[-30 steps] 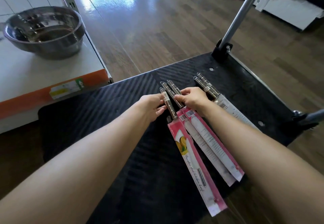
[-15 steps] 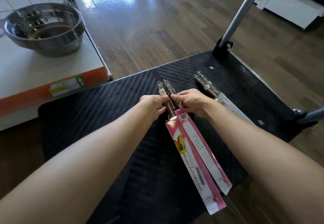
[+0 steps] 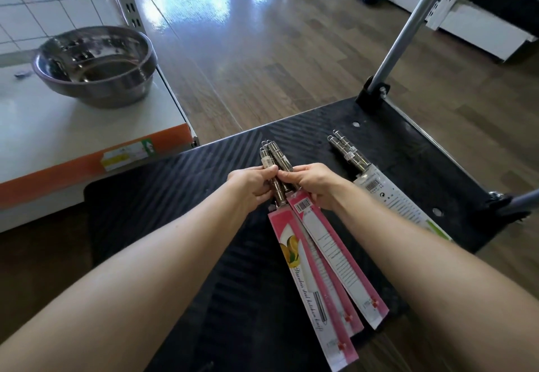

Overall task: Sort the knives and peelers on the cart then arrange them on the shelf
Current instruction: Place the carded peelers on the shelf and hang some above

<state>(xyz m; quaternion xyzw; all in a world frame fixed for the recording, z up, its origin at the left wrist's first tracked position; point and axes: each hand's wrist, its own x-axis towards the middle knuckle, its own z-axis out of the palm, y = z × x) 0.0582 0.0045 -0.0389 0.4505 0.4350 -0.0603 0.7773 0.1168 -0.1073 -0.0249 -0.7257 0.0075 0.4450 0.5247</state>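
Head cam: we're holding a bundle of pink-sleeved knives [image 3: 318, 269] over the black ribbed cart [image 3: 175, 196], with both hands meeting at the steel handles. Our left hand [image 3: 250, 182] is curling round the handles from the left, thumb on top. Our right hand [image 3: 309, 185] is pinching them from the other side, fingertips touching the left thumb. The pink card sleeves are fanning out toward us, three as far as we can tell. One is showing a lemon picture and another its barcode. We can't tell if the sleeve tips are resting on the deck or hanging just above it.

Off to the right, the white-sleeved knives [image 3: 376, 185] are lying flat on the cart, apart from our hands and partly hiding under our right forearm. The handle post [image 3: 408, 27] is rising from the far right corner. On the left, the shelf [image 3: 58, 138] is sitting just beside the cart, carrying a steel bowl [image 3: 93, 65] toward its back. The wood floor [image 3: 262, 65] is shining beyond.
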